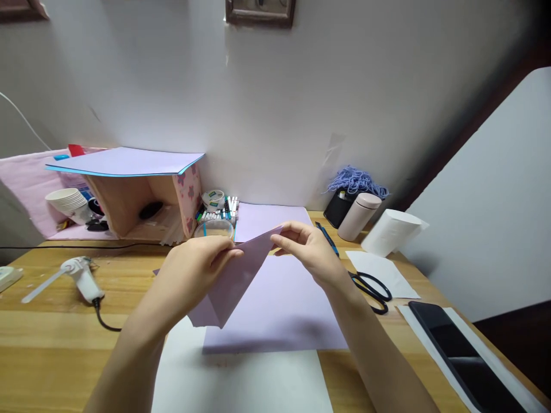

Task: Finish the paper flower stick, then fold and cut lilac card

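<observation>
A folded piece of purple paper point(241, 278) is held up above the table between my two hands. My left hand point(202, 261) pinches its upper edge near the middle, thumb and fingers closed on it. At the paper's upper right corner, my right hand point(307, 249) grips with thumb and fingertips. The lower end of the paper hangs down to the left with a crease in it. Beneath lies a flat purple sheet point(293, 310), partly over a white sheet point(241, 381) at the table's front.
Black-handled scissors point(374, 289), a phone point(460, 355), a paper roll point(391, 232) and a pale bottle point(359, 217) stand or lie on the right. A glue gun point(84, 278) with its cord is at left. Behind are an open box point(187, 198) and several markers point(232, 209).
</observation>
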### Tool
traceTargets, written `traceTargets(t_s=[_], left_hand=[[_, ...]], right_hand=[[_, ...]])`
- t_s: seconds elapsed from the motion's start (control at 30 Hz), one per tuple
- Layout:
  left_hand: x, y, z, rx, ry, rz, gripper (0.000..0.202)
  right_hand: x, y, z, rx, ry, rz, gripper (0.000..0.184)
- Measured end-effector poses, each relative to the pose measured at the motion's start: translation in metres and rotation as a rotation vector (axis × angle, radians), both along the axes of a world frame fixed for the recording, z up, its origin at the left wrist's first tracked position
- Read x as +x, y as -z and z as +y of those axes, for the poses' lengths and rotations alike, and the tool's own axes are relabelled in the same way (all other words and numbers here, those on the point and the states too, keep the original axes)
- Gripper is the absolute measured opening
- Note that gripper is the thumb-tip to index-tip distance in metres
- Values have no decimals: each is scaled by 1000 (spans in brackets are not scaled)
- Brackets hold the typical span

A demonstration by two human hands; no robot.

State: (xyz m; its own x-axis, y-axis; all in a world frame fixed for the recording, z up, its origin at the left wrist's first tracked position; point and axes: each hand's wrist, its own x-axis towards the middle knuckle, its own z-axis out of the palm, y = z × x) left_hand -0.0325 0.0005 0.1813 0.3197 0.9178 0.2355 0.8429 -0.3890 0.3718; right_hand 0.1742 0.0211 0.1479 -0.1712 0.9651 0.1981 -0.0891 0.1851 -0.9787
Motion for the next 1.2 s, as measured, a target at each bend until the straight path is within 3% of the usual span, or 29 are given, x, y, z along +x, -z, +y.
traceTargets(t_s=[0.17,0.57,0.83,1.2], left_hand=[[5,-4,-5,84,-33,55,34],[7,-3,-6,70,-13,46,36],[6,-1,-4,47,23,40,33],[5,-1,-4,60,-10,83,35]], right_hand=[[-1,-2,-5,45,75,42,21],[4,-1,-6,56,120,33,23],[8,-2,-4,186,137,-29,22],[9,-1,-5,170,176,2,17]])
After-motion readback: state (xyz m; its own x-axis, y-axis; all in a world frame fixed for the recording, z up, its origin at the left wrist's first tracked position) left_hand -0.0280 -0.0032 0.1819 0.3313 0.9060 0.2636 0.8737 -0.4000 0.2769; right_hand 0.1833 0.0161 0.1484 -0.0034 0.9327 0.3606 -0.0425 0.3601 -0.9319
